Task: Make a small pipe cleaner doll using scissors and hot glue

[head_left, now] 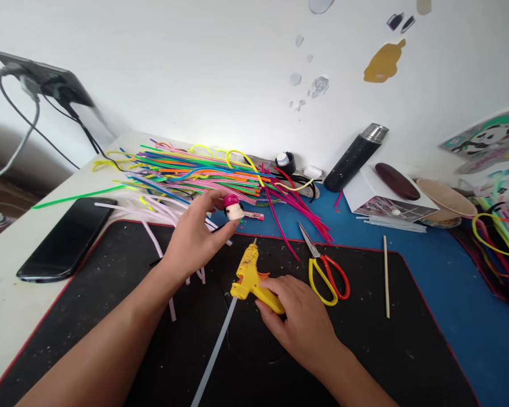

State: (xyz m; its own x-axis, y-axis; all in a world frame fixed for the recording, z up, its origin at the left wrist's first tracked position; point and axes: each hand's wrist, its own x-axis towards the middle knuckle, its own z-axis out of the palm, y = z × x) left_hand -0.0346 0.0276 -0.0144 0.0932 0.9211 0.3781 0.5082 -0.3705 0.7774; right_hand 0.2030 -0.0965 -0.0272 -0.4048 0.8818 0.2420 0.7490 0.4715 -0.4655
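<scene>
My left hand point(197, 232) is closed around a small figure point(234, 208) with a magenta top and a cream lower part, raised over the mat's back edge. My right hand point(299, 316) grips the handle of a yellow glue gun point(249, 268) with an orange trigger. The gun's nozzle points away from me, just below the figure and apart from it. A long translucent glue stick point(216, 350) runs out of the gun's rear towards me. Scissors point(318, 257) with one yellow and one red handle lie right of the gun.
Colourful pipe cleaners point(203, 172) are heaped behind the black mat point(348, 350). A phone point(68, 240) lies at left. A wooden stick point(386, 277) rests on the mat's right side. Behind stand a dark flask point(352, 161), a white box point(365, 195) and a bowl point(445, 198).
</scene>
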